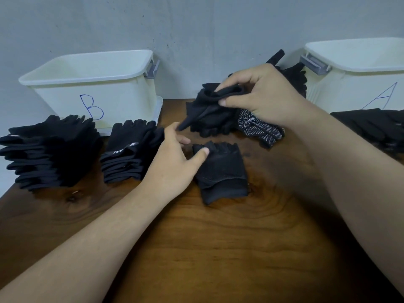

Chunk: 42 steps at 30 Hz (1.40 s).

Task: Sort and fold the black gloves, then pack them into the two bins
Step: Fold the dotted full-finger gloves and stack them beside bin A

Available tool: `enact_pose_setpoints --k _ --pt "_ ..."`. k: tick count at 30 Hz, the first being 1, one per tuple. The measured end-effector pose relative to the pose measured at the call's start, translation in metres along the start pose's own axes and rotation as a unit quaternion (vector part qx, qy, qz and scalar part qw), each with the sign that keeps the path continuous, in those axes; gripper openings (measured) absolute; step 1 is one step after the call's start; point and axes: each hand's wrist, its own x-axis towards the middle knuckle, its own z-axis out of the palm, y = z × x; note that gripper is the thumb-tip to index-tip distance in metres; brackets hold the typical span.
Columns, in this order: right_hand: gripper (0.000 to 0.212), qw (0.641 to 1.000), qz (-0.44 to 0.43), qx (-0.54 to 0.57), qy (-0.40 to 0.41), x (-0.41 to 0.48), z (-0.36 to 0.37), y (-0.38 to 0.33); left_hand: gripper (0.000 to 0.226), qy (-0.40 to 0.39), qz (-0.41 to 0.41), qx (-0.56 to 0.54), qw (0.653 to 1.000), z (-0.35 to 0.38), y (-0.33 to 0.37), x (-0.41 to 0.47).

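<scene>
Centrally on the table (218, 248), hands worked.
Right hand (262, 95) pinched a lifted glove (205, 106); spread left hand (175, 158) pressed a folded glove (220, 171).

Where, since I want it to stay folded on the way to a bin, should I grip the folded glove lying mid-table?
Probably pinch the folded glove at its cuff end, coming from the near side: the layers overlap there, so one pinch holds both, while the fingertips at the far end lie loose.

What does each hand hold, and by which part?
Right hand pinches a black glove by its bunched upper edge. Left hand holds nothing; its thumb rests on the folded glove.
</scene>
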Motion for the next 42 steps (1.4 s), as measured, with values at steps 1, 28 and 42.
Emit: enact_pose_setpoints --k 1,28,42 --pt "0.022 1.000 0.003 -0.015 -0.015 -0.002 0.002 0.001 0.087 0.010 -0.007 -0.023 1.000 -0.002 0.000 0.001" --pt "0.018 0.956 0.013 -0.225 -0.186 -0.135 0.031 -0.006 0.030 0.045 0.069 0.014 0.996 -0.018 0.012 -0.008" --pt "0.040 0.948 0.001 -0.297 -0.116 -0.155 0.032 0.006 0.021 -0.079 0.109 0.104 0.985 -0.017 0.015 -0.031"
